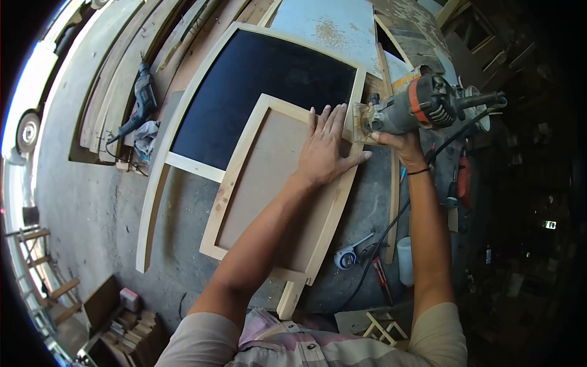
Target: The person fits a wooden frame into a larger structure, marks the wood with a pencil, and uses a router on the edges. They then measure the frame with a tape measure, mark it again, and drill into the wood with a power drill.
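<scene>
My left hand [327, 144] lies flat with fingers spread on a small wooden frame [244, 147] that has a brown inset panel [260, 177]. My right hand [400, 147] grips a trim router [406, 110] with a red band, its body tilted onto its side. The router's clear base [362, 122] is at the frame's upper right edge; whether the bit touches wood cannot be seen. Beneath the small frame lies a larger curved wooden frame [205, 79] with a black panel [275, 67].
A drill [143, 101] rests at the left beside long boards [113, 85]. A tape measure [346, 258], a red-handled tool [382, 281] and a white cylinder [405, 260] sit near my right forearm. The router's black cord [391, 226] crosses there. Wood pieces [131, 336] are stacked at lower left.
</scene>
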Tool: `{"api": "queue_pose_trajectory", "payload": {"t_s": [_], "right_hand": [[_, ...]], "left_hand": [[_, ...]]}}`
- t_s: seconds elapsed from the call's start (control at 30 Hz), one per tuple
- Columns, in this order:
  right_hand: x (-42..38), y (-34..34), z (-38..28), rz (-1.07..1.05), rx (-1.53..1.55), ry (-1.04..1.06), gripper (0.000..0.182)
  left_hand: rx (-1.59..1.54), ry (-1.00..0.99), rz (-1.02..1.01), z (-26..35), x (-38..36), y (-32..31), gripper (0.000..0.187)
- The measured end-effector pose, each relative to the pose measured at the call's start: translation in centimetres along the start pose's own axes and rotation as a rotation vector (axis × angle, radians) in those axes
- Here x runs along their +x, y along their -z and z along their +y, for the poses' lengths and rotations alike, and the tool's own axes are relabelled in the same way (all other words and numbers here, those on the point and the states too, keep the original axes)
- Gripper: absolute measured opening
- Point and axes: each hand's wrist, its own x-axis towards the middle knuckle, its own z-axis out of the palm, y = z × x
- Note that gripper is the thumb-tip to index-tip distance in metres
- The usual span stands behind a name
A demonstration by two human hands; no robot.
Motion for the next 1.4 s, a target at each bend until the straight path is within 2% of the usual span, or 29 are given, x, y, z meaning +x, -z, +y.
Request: {"api": "queue_pose_trajectory", "payload": {"t_s": [0.1,0.27,0.37,0.57,0.67,0.87,1.07,1.17,1.4], "right_hand": [[0.5,-0.2,0.2,-0.065,-0.073,0.032,0.049],[1.0,-0.6,0.8,-0.141,-0.099,0.078,0.055],[1.1,-0.7,0.3,-0.169,-0.096,0.127,0.060],[0.6,-0.7,0.4,-0.181,-0.068,0.038,0.060],[0.5,-0.7,0.9,-0.132,-0.124,0.102,0.061],[-0.2,-0.5,1.2,-0.117,-0.004,-0.034,0.061],[-0.6,-0.9,1.8,-0.106,0.014,-0.015,0.061],[-0.9,-1.3,1.8,-0.031,0.046,-0.046,0.061],[-1.1,-0.8,3.1,-0.047,0.007,0.031,0.050]], "left_hand": [[0.046,-0.015,0.024,0.1,0.2,-0.6,0.107],[0.144,-0.054,0.072,-0.1,0.2,-1.1,0.085],[0.201,-0.057,0.035,-0.1,0.2,-1.1,0.082],[0.101,-0.014,0.031,0.0,0.3,-0.8,0.084],[0.094,-0.024,0.036,-0.1,0.3,-0.9,0.084],[0.067,-0.019,0.049,-0.3,0.3,-0.9,0.084],[0.030,-0.029,0.076,-0.6,0.3,-1.1,0.084],[0.042,-0.033,0.076,-0.6,0.2,-1.2,0.083],[0.052,-0.034,0.078,-0.9,0.1,-1.7,0.082]]}}
